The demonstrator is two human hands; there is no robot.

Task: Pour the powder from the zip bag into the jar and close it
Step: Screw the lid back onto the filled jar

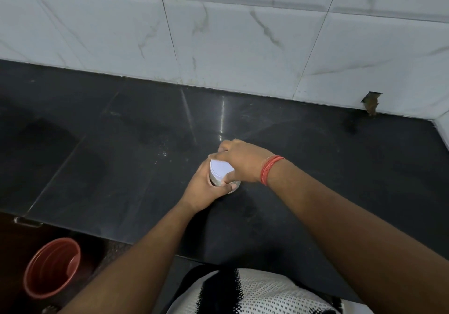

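A small clear jar stands upright on the dark polished stone surface, about the middle of the view, with a white lid sitting on its mouth. The left hand comes in from 6 o'clock and wraps around the jar's body, fingers curled on its 9 o'clock side and thumb across the side nearest the person. The right hand reaches in from 4 o'clock and arches over the lid, fingertips bent down on the rim at 12 o'clock and thumb pressing the lid's edge at 5 o'clock, so it grips the lid from above. A bundle of red threads circles the right wrist. The jar's contents are mostly hidden by the hands; only a greyish band shows under the lid. At 12 o'clock the surface meets a wall of white marble-veined tiles, which has a chipped hole at 2 o'clock. A reddish-brown bucket stands on the floor at 8 o'clock, below the surface's near edge.
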